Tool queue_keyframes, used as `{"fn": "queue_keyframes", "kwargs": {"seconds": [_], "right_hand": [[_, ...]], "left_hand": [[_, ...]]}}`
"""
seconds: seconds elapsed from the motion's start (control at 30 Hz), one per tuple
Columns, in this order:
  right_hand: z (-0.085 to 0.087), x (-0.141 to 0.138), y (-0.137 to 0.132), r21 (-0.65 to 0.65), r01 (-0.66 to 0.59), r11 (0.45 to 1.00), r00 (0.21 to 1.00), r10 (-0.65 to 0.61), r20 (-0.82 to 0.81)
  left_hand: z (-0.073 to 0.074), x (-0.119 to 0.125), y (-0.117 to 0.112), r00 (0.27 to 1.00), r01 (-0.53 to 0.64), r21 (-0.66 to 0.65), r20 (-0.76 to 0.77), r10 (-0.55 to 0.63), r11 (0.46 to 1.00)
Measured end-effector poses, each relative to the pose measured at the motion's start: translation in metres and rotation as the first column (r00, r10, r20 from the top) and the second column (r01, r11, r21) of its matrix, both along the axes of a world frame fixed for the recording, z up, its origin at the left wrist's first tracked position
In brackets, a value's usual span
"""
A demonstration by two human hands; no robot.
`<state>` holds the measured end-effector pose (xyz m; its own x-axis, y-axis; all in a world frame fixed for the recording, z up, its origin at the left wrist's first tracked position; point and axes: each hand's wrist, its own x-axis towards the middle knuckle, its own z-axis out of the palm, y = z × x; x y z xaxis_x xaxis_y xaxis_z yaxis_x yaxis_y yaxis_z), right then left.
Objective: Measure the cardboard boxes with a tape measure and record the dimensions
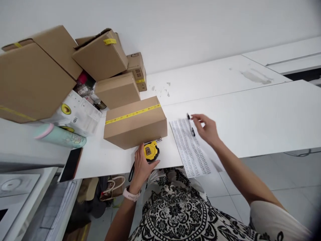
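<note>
My left hand (144, 164) is curled around a yellow and black tape measure (150, 151) near the table's front edge. A short length of its blade (158, 140) lies along the lower side of a taped cardboard box (136, 129). My right hand (207, 129) is closed in a pinch at the upper end of a slim pen (193, 131) with black ends, its middle blurred. Under the pen lies a sheet of paper (190, 150) covered in rows of small print, partly overhanging the front edge.
Several cardboard boxes (102, 55) are stacked at the back left. Nearer are a white carton (82, 112) with avocado pictures, a mint-green bottle (61, 135) on its side and a dark flat object (71, 164). The white table (250, 120) extends right; a wall stands behind.
</note>
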<state>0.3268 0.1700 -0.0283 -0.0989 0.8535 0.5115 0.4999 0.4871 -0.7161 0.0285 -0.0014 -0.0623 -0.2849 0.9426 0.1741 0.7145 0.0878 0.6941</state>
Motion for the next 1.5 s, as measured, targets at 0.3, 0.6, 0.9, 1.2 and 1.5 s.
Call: {"fn": "queue_keyframes", "kwargs": {"seconds": [0.3,0.6,0.9,1.2,1.5], "right_hand": [[-0.044,-0.065,-0.068,-0.403,-0.173,0.899,0.978,0.11,-0.176],[-0.037,-0.083,-0.038,-0.43,-0.26,0.865,0.954,0.163,-0.25],[-0.022,-0.109,-0.035,-0.37,-0.485,0.792,0.841,0.305,-0.447],[0.067,-0.061,-0.078,-0.113,-0.13,0.985,0.953,0.093,-0.29],[0.025,-0.066,-0.081,-0.251,-0.098,0.963,0.921,-0.008,-0.389]], "left_hand": [[0.01,-0.013,-0.003,0.942,0.074,0.066,0.324,-0.091,0.995],[0.052,-0.094,-0.055,0.796,-0.081,0.216,0.601,-0.067,0.973],[0.067,-0.114,-0.035,0.603,-0.108,0.06,0.797,0.018,0.992],[0.155,-0.111,-0.042,0.586,0.002,-0.061,0.809,0.048,0.998],[0.189,-0.089,-0.01,0.669,0.029,-0.113,0.741,0.065,0.993]]}}
